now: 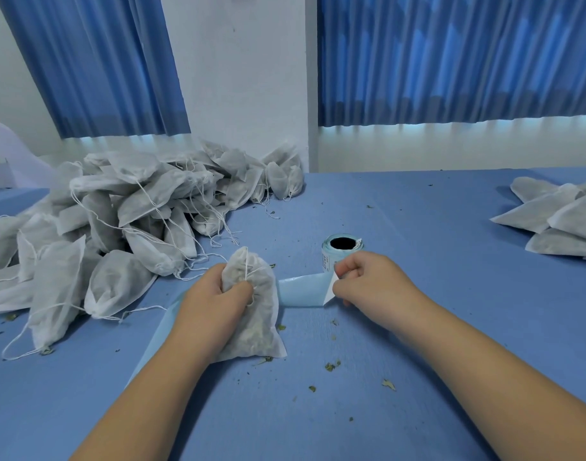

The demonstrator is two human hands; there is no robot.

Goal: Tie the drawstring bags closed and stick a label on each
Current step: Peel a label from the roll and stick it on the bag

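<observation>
My left hand (pixel 215 294) grips a white drawstring bag (pixel 255 321) filled with dried leaves, its tied neck pointing away from me and its base resting on the blue table (pixel 418 327). My right hand (pixel 368 281) pinches a white label (pixel 331 289) at the edge of the pale blue backing strip (pixel 301 291). That strip runs from the label roll (pixel 341 251), which stands just behind my right hand, and passes under the bag toward the lower left.
A large heap of white drawstring bags (pixel 119 221) with loose strings fills the left and back left. A smaller stack of flat bags (pixel 557 217) lies at the far right. Leaf crumbs (pixel 331 366) are scattered on the table. Blue curtains hang behind.
</observation>
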